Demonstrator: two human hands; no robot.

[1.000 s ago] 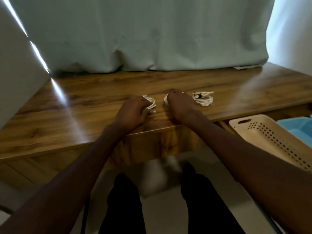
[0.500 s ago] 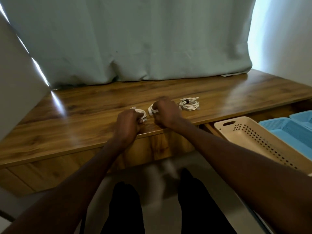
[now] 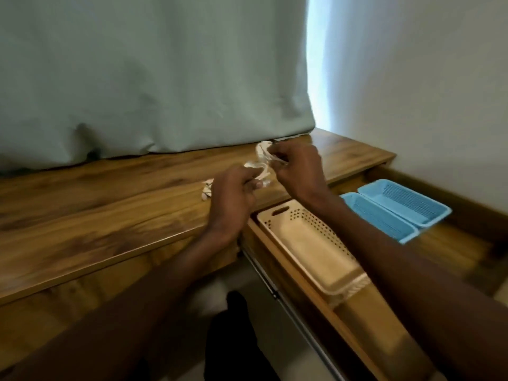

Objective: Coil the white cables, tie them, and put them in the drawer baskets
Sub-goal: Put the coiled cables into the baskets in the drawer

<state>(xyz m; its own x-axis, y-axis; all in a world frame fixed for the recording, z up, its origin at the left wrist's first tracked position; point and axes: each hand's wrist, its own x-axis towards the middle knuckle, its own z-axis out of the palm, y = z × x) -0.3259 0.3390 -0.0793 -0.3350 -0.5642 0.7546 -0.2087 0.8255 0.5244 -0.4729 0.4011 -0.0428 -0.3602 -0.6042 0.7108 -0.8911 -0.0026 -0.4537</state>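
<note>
Two hands are working white cable bundles at frame centre, above the desk's front edge. Largest first: pale green curtain [image 3: 154,78] is filling the upper left and centre, white wall [image 3: 426,78] taking the upper right, bright light showing between them. Wooden desk [image 3: 96,215] is running across the middle, glossy, grain blurred. Open drawer [image 3: 371,320] is sticking out at lower right, holding a beige perforated basket [image 3: 308,243] and two blue baskets [image 3: 406,204] further right; all look empty. Dark trouser legs are showing at bottom centre.

Right hand [image 3: 299,171] is lifting one coiled white cable [image 3: 262,152] clear of the desk, fingers curled and pinching it. Left hand [image 3: 233,199] is curling round a second coil [image 3: 259,174]; the two coils are overlapping in blur, so whether they are separate or tangled, cannot tell. A third white bundle [image 3: 207,189] is lying on the desk just left of the left hand.

Judgement: coiling looks done and the move to the baskets is starting. To do it well: keep the pinch across all loops so nothing springs open, check the tie is holding, separate the coils before carrying, lower each into a basket rather than tossing. Beige basket is nearest, just below the right wrist.
</note>
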